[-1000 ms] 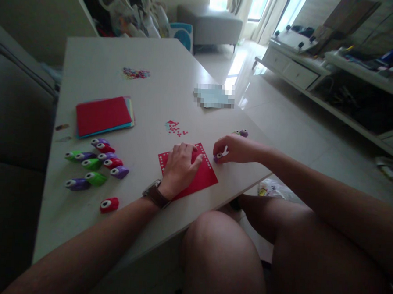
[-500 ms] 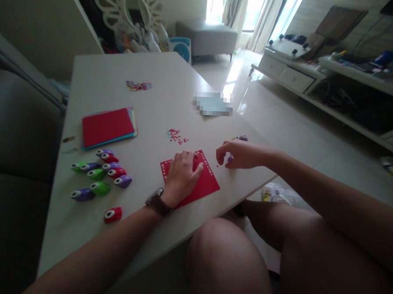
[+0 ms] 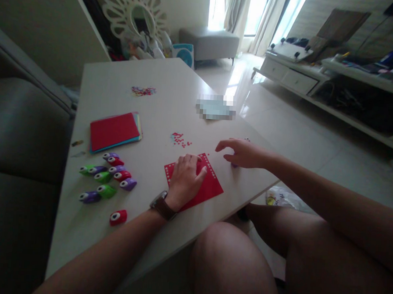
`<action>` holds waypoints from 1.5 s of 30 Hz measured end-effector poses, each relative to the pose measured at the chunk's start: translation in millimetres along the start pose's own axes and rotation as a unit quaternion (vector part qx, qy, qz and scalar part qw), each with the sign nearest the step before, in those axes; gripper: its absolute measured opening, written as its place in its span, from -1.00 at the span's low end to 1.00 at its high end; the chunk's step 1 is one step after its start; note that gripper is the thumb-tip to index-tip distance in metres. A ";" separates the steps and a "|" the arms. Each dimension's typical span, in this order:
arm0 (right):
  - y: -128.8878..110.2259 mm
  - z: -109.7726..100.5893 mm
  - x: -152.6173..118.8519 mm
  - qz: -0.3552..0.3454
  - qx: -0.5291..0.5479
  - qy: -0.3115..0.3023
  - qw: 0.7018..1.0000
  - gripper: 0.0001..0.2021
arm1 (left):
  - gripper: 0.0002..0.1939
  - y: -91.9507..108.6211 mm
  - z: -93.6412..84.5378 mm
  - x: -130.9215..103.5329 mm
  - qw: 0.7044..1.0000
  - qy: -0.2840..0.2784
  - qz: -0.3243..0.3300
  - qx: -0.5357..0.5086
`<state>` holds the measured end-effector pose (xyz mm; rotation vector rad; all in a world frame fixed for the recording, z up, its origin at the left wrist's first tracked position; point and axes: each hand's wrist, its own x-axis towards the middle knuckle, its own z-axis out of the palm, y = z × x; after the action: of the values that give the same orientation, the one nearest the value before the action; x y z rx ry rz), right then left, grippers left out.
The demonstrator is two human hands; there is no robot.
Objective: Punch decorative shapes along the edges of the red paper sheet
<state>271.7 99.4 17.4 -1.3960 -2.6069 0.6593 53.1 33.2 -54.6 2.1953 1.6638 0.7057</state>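
My left hand [image 3: 186, 178], with a brown-strapped watch [image 3: 162, 205] on its wrist, lies spread over a square of red paper [image 3: 210, 189]. Small punched holes run along the paper's two far edges. To the right of the paper, my right hand [image 3: 237, 152] hovers low, index finger and thumb apart with nothing between their tips. Just below that hand a purple craft punch [image 3: 234, 165] shows in part, mostly hidden by it. A small red paper dot [image 3: 208, 154] sits beside the paper's far corner.
Several red, green and purple craft punches [image 3: 107, 190] stand at the left of the table [image 3: 138, 253]. Behind them lies a stack of coloured paper [image 3: 114, 131]. Punched confetti [image 3: 180, 139] is heaped beyond the red paper, with another heap [image 3: 143, 91] farther back. A blurred-out item [image 3: 215, 107] lies near the right edge.
The red dot has moved away from my right hand, toward the paper's far corner. My right index finger has stretched out farther. The left hand stays on the paper; the view has shifted slightly.
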 end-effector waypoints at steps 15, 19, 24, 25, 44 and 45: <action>-18.6 20.3 34.1 -0.016 -0.020 0.007 1.000 -0.43 | -0.78 -0.8 0.1 -0.6 1.000 -0.008 0.005 0.015; -14.7 19.0 31.6 0.024 -0.026 0.041 0.999 -0.54 | -0.79 0.1 -0.6 -0.9 1.000 -0.006 0.005 0.012; -14.6 26.3 30.3 0.019 -0.015 0.010 1.000 -0.55 | -0.78 -0.1 -1.1 -0.7 1.000 -0.010 0.008 0.013; -15.8 29.2 31.6 0.013 -0.017 0.005 1.000 -0.53 | -0.78 -0.3 -1.0 -0.5 1.000 -0.011 0.008 0.017; 28.5 -15.8 1.5 -0.015 -0.070 0.061 0.996 -0.87 | -0.80 -2.8 3.0 -0.9 1.000 0.004 0.011 0.009; 30.7 -17.7 -3.2 -0.024 -0.071 0.045 0.996 -0.84 | -0.80 -2.9 3.2 -1.0 1.000 0.005 0.011 0.009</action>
<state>302.3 117.3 20.5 -1.3597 -2.6517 0.4018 52.3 33.3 -59.0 2.2294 1.6580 0.7109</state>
